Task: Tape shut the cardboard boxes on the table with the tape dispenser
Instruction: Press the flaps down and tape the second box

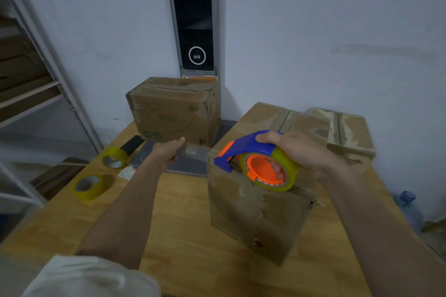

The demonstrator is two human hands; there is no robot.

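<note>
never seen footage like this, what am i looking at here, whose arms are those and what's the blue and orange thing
This is one picture from a camera worn on a person's head, looking down at their own arms. The right hand holds a tape dispenser, blue and orange, loaded with yellowish tape, over a cardboard box on a wooden table. The left hand pinches a strip of clear tape pulled out from it. Two more boxes stand farther back, and two spare tape rolls lie to the left.
</note>
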